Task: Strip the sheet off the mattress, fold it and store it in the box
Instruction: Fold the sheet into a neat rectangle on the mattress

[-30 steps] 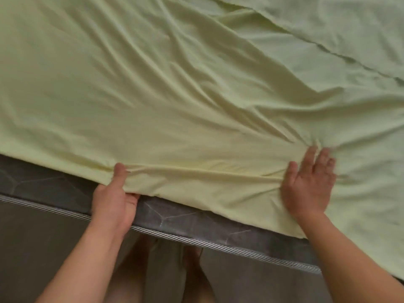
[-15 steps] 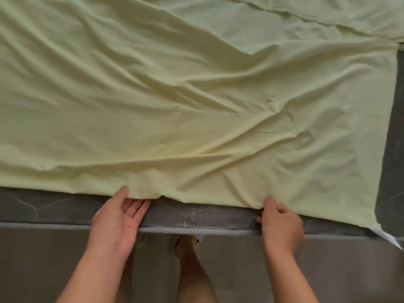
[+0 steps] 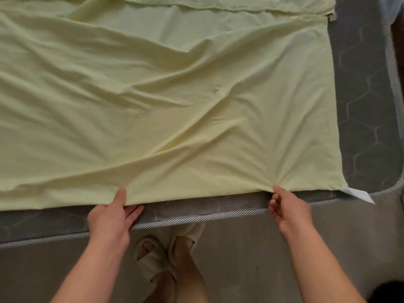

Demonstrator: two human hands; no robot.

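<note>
Sheet (image 3: 166,101): pale yellow-green, wrinkled, folded.

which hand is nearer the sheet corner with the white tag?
The right hand, pinching the sheet hem just beside the white tag at the mattress corner. The left hand grips the same hem much farther along.

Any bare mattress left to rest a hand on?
Yes: a wide strip of mattress right of the sheet, and a narrow band along its near edge. That band is crowded where the left hand and right hand pinch the hem.
</note>
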